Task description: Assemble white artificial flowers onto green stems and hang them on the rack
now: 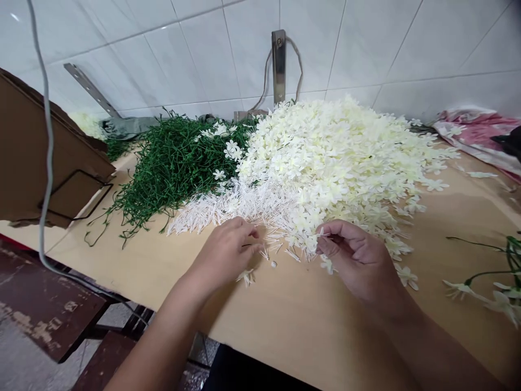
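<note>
My right hand (362,263) is closed in a pinch at the front of a heap of cream-white artificial flower heads (329,157). A thin white stamen (321,232) shows at its thumb and fingertip. To the left, my left hand (230,252) is also closed, its fingertips together just above the table; what they hold is hidden. A pale petal piece (246,277) lies below that hand. Between the hands are loose white stamens (292,254) and a small white bit (273,264). The main pile of white stamens (244,201) spreads just behind.
Green plastic stems (175,163) are heaped at the back left of the wooden table (285,326). A cardboard box (44,157) and a hanging grey cable (48,141) are at left. Several flowers on stems (502,296) lie at right, with pink-and-white cloth (474,130) behind.
</note>
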Demonstrator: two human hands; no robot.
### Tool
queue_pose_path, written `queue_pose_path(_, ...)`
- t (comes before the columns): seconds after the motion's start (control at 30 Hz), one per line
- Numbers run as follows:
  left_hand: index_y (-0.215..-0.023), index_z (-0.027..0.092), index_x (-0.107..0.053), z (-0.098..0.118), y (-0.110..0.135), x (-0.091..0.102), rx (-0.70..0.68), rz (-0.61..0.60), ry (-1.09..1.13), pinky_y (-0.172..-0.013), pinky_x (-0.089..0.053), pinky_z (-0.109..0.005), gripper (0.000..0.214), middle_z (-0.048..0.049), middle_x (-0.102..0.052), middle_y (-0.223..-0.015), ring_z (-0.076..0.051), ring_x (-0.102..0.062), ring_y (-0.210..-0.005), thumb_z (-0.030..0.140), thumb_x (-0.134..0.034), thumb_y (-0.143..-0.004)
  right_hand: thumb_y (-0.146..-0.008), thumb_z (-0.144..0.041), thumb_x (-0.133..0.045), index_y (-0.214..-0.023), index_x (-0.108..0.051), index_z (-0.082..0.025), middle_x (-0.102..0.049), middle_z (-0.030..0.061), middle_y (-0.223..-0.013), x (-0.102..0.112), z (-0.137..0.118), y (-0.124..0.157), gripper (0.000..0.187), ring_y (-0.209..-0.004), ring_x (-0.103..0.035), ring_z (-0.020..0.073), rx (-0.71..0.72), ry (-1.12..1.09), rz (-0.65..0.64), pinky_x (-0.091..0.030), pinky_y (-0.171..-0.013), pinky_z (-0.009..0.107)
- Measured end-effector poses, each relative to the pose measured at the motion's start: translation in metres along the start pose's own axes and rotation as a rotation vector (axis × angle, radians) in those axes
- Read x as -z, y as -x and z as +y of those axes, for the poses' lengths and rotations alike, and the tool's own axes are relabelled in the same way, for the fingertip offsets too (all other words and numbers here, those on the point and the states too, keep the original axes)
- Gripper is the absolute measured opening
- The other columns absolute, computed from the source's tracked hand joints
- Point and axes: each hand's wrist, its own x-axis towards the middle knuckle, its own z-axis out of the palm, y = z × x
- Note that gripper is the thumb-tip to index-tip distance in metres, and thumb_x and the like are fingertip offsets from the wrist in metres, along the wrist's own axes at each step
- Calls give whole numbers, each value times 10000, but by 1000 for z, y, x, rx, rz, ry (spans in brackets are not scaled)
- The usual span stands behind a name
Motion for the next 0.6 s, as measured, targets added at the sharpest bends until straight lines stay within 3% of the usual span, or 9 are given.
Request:
queue_pose_path(0.13, -808, 186, -550, -3, 6, -4, 50, -61, -86, -700, -377, -327, 109, -44, -543, -848, -201, -503, -803, 265, -507, -746, -781, -266, -548, -763, -521, -210, -538, 6, -696, -2, -1, 5, 65, -643, -524, 131, -13, -47, -106, -424, -585, 250)
queue_pose_path(0.23, -832, 179, -533, -4, 9, -5, 92, -41, -67, -679, -382, -314, 158, -51, -544, -868, -200, -507, -794, 302, -527, -734, -795, -267, -524, -759, -516, -204, -553, 20, -734, -13, -3, 12, 73, -715, -549, 151, -23, -101, -276, -431, -624, 267)
queue_pose_path(0.37, -756, 182, -536, -8, 7, -5, 65, -44, -62, -647, -365, -284, 66, -32, -548, -779, -177, -501, -750, 215, -479, -744, -787, -250, -512, -750, -522, -185, -570, 38, -765, -37, -2, 21, 76, -737, -549, 158, -82, -81, -508, -441, -666, 290)
queue_pose_path(0.43, -720, 180, -524, -10, 3, -6, 41, -35, -43, -622, -351, -271, 68, -25, -546, -743, -166, -493, -717, 181, -458, -738, -767, -232, -519, -719, -511, -182, -563, 38, -750, -45, 1, 21, 70, -719, -540, 160, -90, -43, -521, -441, -660, 300)
queue_pose_path(0.6, -677, 180, -490, -12, -11, -9, -2, -76, -11, -562, -309, -255, 55, -14, -529, -695, -147, -467, -642, 158, -449, -707, -785, -243, -510, -786, -529, -184, -585, 41, -798, -41, 10, 12, 62, -804, -557, 178, -49, -33, -365, -434, -760, 336)
